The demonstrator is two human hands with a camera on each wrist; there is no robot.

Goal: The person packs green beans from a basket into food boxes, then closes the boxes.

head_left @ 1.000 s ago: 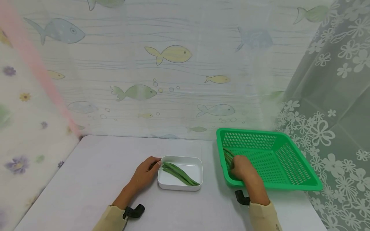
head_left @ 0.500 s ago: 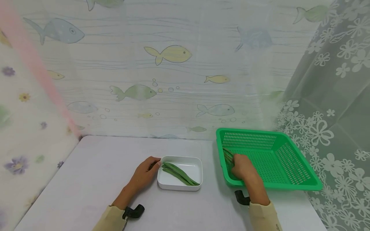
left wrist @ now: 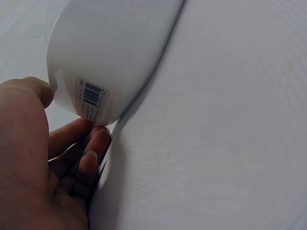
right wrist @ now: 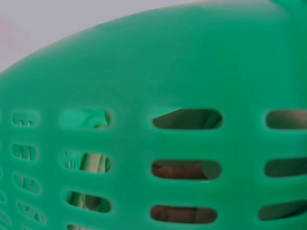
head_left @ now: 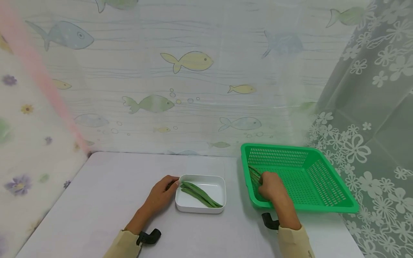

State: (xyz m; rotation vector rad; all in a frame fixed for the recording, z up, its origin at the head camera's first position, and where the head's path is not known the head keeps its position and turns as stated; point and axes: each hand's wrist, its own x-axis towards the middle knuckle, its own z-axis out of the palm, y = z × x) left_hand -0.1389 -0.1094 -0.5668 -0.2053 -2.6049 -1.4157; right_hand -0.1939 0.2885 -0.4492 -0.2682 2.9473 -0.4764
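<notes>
A small white rectangular dish point(head_left: 216, 186) stands on the table with several green beans point(head_left: 200, 194) lying slantwise in it. My left hand point(head_left: 162, 193) holds the dish's left end; the left wrist view has the thumb at the rim and fingertips low on the outer wall, by a barcode label point(left wrist: 92, 96). Inside the green plastic basket point(head_left: 290, 207), at its left side, my right hand point(head_left: 271, 188) grips the lower part of a bunch of green beans point(head_left: 254, 172). Its fingertips are hidden in the head view; the right wrist view shows only bits of fingers point(right wrist: 182, 171) through the basket's slots.
A white cloth covers the table point(head_left: 206, 236). Behind it hangs a fish-patterned curtain point(head_left: 193, 107), with a flowered sheet point(head_left: 29, 143) on the left and a lace-patterned grey curtain point(head_left: 377, 143) on the right. The basket's slotted walls rise around the right hand.
</notes>
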